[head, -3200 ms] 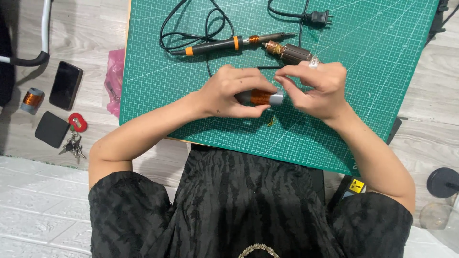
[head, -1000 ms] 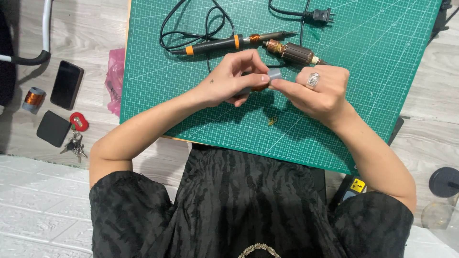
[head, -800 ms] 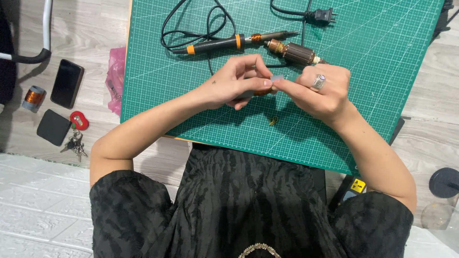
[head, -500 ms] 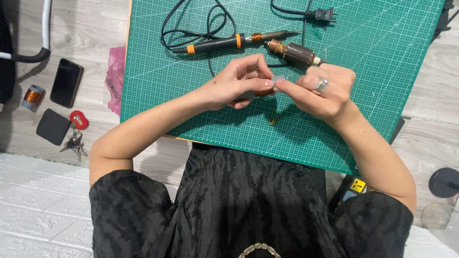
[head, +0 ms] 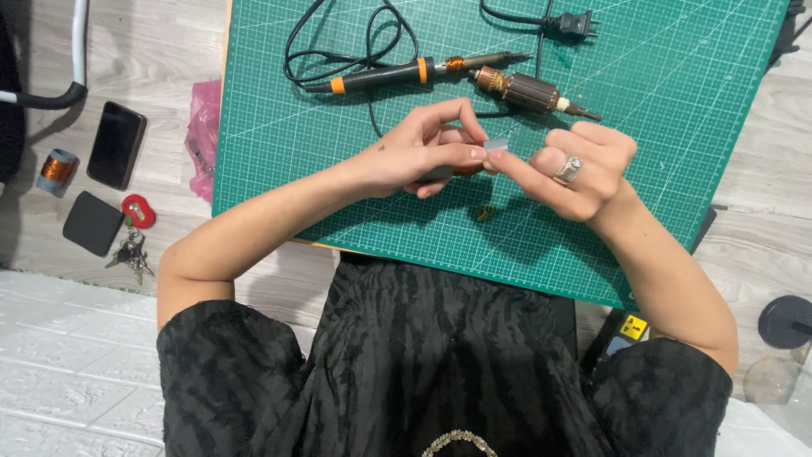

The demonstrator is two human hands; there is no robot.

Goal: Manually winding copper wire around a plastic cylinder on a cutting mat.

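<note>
Both hands meet above the green cutting mat (head: 677, 101). The left hand (head: 427, 152) has its grip closed on a small dark part (head: 448, 173) with an orange end, mostly hidden by the fingers. The right hand (head: 579, 169) pinches a little grey strip (head: 497, 145) at its tip. Just beyond them on the mat lie a soldering iron (head: 414, 72) and a motor rotor (head: 524, 89).

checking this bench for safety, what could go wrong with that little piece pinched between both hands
The small grey piece is pinched only at the fingertips of the left hand and right hand; it could slip onto the green cutting mat. The soldering iron and its looped cord lie close behind the hands and might snag.
</note>
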